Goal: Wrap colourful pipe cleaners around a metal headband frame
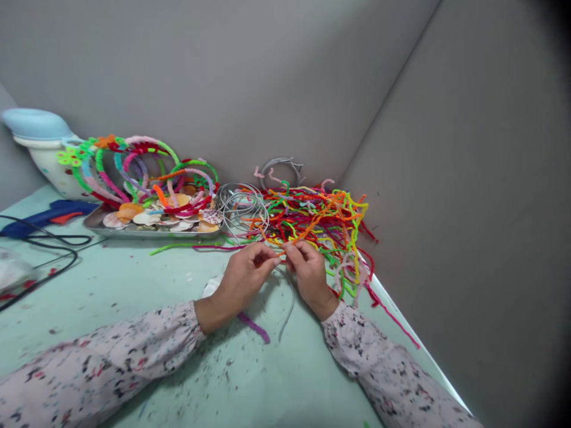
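Note:
My left hand [243, 276] and my right hand [308, 278] are close together over the table, each with thumb and fingertips pinched. Between them runs an orange pipe cleaner [282, 254], gripped at both sides. A grey wire [293, 297] hangs in a curve below the fingertips; whether a hand grips it too is hard to tell. Under my left wrist, a purple pipe cleaner [254, 328] pokes out, and a whitish piece [211, 287] is partly covered. Just beyond my fingers lies a tangled heap of colourful pipe cleaners [307, 220].
Coiled grey wire [243, 208] sits left of the heap. A metal tray [156, 233] carries shells [147, 219] and pipe-cleaner-wrapped hoops [129, 172]. On the left are a blue tool [40, 219], black cable [66, 255] and a spotted container [53, 160]. Grey panels border the table.

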